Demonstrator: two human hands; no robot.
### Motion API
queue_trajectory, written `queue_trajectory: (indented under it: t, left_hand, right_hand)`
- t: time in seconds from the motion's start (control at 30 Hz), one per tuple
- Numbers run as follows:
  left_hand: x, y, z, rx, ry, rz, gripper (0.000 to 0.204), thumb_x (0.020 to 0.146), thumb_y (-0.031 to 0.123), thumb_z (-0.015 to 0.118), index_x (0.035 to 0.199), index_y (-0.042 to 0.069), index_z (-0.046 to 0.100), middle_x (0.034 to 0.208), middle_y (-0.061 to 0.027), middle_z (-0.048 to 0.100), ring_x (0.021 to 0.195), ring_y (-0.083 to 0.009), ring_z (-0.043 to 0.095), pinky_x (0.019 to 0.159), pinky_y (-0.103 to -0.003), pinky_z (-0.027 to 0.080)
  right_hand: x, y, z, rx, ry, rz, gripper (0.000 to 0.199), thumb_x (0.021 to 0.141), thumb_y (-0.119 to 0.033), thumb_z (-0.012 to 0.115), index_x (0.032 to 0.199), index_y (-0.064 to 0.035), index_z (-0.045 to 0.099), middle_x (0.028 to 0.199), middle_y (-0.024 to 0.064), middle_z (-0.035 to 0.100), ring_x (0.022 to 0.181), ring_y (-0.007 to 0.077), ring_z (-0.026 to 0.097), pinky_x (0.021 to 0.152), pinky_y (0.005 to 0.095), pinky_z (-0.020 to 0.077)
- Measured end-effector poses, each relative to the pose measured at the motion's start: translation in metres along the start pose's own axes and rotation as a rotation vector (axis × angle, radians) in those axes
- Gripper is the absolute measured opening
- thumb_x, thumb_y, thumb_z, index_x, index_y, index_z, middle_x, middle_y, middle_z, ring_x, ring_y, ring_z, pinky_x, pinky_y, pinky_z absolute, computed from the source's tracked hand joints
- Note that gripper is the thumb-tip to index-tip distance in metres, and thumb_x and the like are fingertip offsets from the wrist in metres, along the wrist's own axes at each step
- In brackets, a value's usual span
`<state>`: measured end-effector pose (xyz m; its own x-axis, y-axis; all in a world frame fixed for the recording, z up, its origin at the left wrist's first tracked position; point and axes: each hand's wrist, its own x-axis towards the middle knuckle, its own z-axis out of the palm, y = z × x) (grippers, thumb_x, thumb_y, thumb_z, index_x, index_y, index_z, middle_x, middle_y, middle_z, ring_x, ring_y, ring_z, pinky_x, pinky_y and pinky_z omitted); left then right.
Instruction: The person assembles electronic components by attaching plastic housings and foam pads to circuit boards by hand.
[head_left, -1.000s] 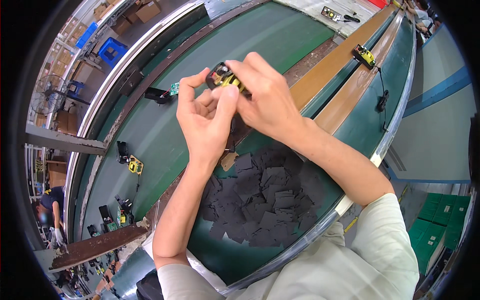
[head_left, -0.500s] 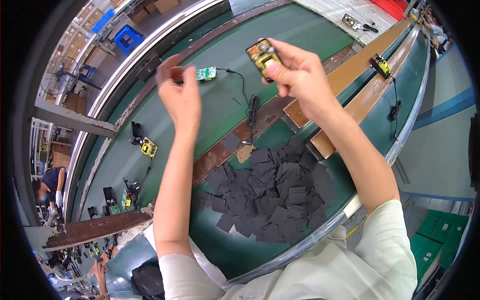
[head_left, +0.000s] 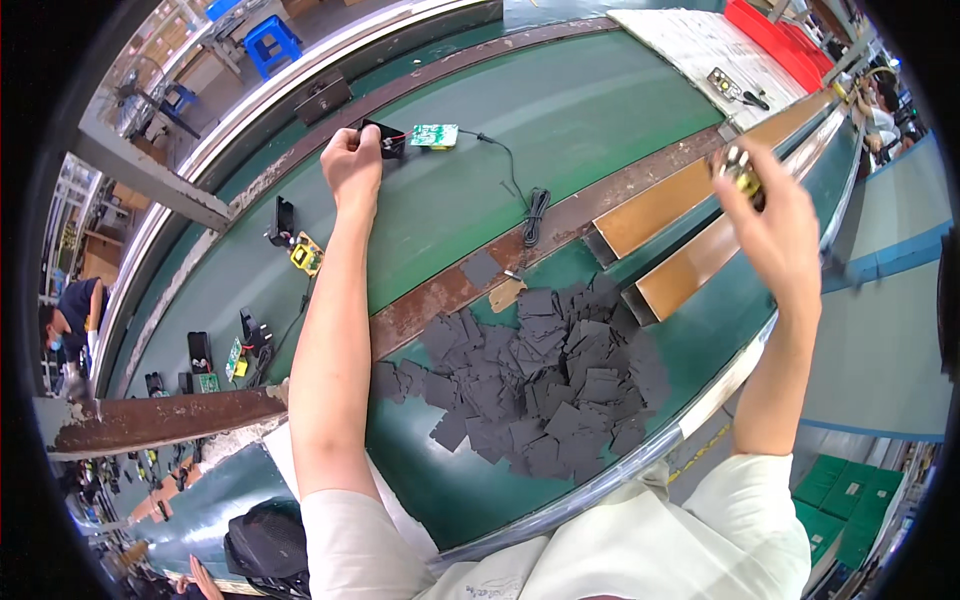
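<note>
My left hand (head_left: 355,168) reaches over the far left of the green belt. Its fingers are closed on a black plastic case (head_left: 390,143). Thin wires run from the case to a green circuit board (head_left: 435,136) lying on the belt, and a black cable (head_left: 537,215) trails from that board. Above the wooden rails on the right, my right hand (head_left: 778,235) grips a circuit board with yellow parts (head_left: 743,182), slightly blurred by motion. Between my arms lies a heap of thin black square sheets (head_left: 540,380).
More opened adapters with boards (head_left: 305,255) and cases (head_left: 200,352) lie along the belt's left. Two wooden rails (head_left: 690,280) run to the far right. Another board (head_left: 723,84) rests on a white surface beside a red tray (head_left: 780,45). A co-worker (head_left: 75,315) stands at left.
My left hand has closed on the black case at the belt. My right hand has carried its circuit board rightward, from above the belt to above the rails. The view has shifted slightly.
</note>
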<state>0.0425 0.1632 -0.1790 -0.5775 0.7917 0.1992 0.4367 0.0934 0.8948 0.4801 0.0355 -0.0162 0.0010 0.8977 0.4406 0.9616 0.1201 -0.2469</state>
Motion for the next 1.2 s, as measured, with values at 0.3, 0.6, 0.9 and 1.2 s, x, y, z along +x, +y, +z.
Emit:
queue_trajectory:
  t: [0.3, 0.6, 0.9, 1.2]
  left_hand:
    - [0.0, 0.029, 0.002, -0.756, -0.103, -0.426, 0.02, 0.103, 0.015, 0.054, 0.115, 0.0, 0.063, 0.083, -0.0114, 0.07, 0.076, -0.0229, 0.072, 0.057, -0.031, 0.055]
    - [-0.052, 0.058, 0.025, -0.659, -0.402, -0.264, 0.052, 0.098, -0.006, 0.054, 0.147, -0.003, 0.036, 0.114, -0.0223, 0.07, 0.085, -0.027, 0.076, 0.067, -0.031, 0.063]
    - [-0.095, 0.101, 0.022, -0.667, -0.68, -0.113, 0.058, 0.096, -0.007, 0.054, 0.151, 0.002, 0.039, 0.119, -0.02, 0.066, 0.082, -0.0244, 0.075, 0.065, -0.031, 0.061]
    - [-0.146, 0.146, 0.014, -0.685, -0.88, -0.068, 0.052, 0.103, 0.0, 0.055, 0.154, 0.001, 0.041, 0.118, -0.0183, 0.069, 0.088, -0.0218, 0.075, 0.068, -0.03, 0.061]
  right_hand:
    - [0.002, 0.026, 0.03, -0.103, -0.098, -0.228, 0.031, 0.095, -0.026, 0.072, 0.119, -0.0068, 0.072, 0.106, 0.0169, 0.067, 0.102, 0.0376, 0.067, 0.086, 0.0466, 0.0542]
    - [-0.042, -0.14, 0.135, 0.298, -0.516, -0.571, 0.027, 0.095, -0.016, 0.072, 0.122, -0.0093, 0.069, 0.102, 0.0131, 0.064, 0.098, 0.0345, 0.068, 0.082, 0.0456, 0.0562]
    - [-0.018, -0.1, 0.108, 0.849, -0.277, -0.554, 0.022, 0.093, -0.001, 0.072, 0.114, -0.0014, 0.065, 0.089, 0.0085, 0.066, 0.077, 0.0253, 0.068, 0.069, 0.0362, 0.0555]
    - [0.03, -0.064, 0.103, 1.118, -0.364, 0.068, 0.008, 0.101, -0.004, 0.069, 0.104, 0.0026, 0.065, 0.089, 0.0003, 0.07, 0.07, 0.0061, 0.061, 0.063, 0.0242, 0.0509]
